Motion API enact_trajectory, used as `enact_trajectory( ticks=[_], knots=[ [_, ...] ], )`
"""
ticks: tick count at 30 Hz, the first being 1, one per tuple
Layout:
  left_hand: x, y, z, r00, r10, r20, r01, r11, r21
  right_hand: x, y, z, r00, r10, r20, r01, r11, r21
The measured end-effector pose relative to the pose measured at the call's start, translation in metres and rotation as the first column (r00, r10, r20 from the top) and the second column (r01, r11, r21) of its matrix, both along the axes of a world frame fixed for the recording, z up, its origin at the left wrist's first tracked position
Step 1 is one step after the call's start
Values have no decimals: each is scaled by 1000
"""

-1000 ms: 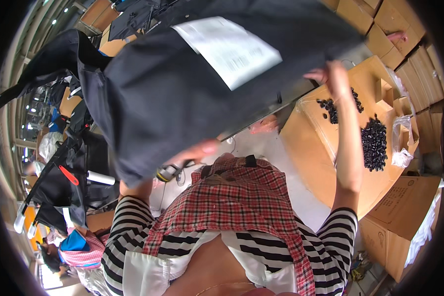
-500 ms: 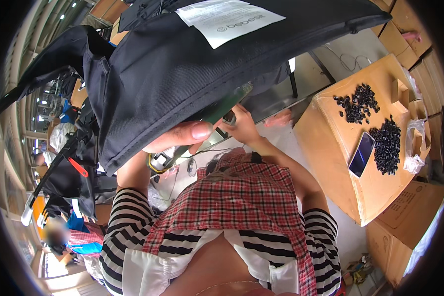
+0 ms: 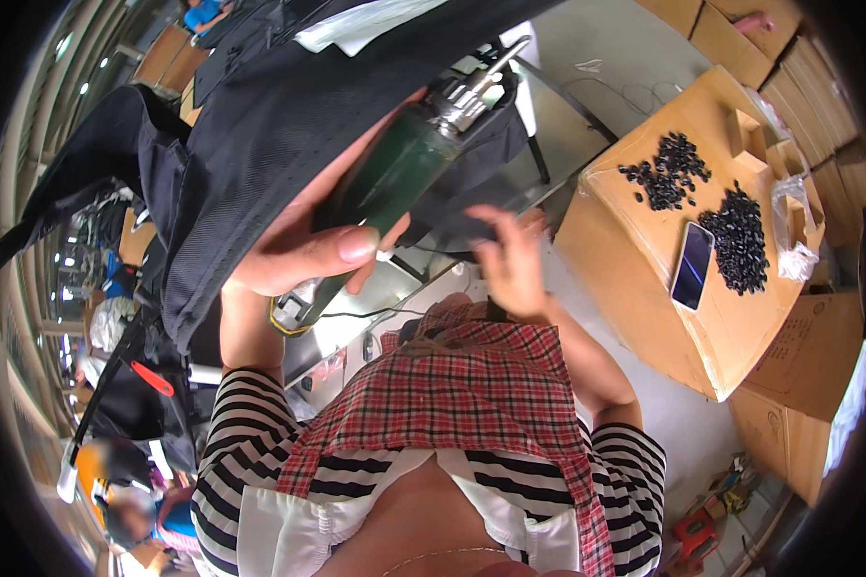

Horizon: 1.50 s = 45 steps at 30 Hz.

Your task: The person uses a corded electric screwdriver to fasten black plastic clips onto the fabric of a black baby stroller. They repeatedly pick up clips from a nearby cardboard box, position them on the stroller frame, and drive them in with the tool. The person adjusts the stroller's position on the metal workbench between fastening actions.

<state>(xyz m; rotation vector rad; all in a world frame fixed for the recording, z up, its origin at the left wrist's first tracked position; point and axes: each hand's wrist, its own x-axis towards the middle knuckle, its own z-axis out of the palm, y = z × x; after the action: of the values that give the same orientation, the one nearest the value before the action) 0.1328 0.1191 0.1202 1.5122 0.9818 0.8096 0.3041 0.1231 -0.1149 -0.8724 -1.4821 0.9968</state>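
My left hand (image 3: 298,252) is closed around the dark green body of an electric screwdriver (image 3: 394,159). Its silver chuck and bit point up and to the right. Just above and against that hand hangs a large black fabric cover (image 3: 250,144), with a white paper label (image 3: 361,24) on its upper part. My right hand (image 3: 512,262), smeared by motion, is held off to the right of the screwdriver with fingers apart; nothing shows in it. The tips of my left fingers are partly hidden behind the tool.
To the right stands a cardboard box (image 3: 635,264) carrying piles of small black parts (image 3: 741,240), a phone (image 3: 692,266) and a crumpled plastic bag (image 3: 796,260). More cartons (image 3: 799,356) are stacked beyond. A red-handled tool (image 3: 152,378) hangs at left; other people are in the background.
The screwdriver has come out from beneath the fabric, so its body and bit now show. My right hand has shifted down and right, away from it, with its fingers spreading.
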Motion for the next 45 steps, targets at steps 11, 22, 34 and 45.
enact_trajectory(
  ticks=[11, 22, 34, 45],
  knots=[
    [-13, 19, 15, 970, -206, 127, 199, 978, 61, 112, 42, 71, 940, -166, 297, 87, 961, 261],
    [-10, 16, 4, 968, -155, 197, 155, 988, 13, 87, 21, 9, 881, -9, 474, 134, 964, -232],
    [-7, 15, -4, 999, -39, 14, 39, 999, 34, 62, 8, -4, 744, 380, 550, -338, 924, -181],
    [3, 9, -4, 992, -126, 0, 125, 982, 141, 27, 15, -54, 845, 522, 120, -483, 839, -251]
  ],
)
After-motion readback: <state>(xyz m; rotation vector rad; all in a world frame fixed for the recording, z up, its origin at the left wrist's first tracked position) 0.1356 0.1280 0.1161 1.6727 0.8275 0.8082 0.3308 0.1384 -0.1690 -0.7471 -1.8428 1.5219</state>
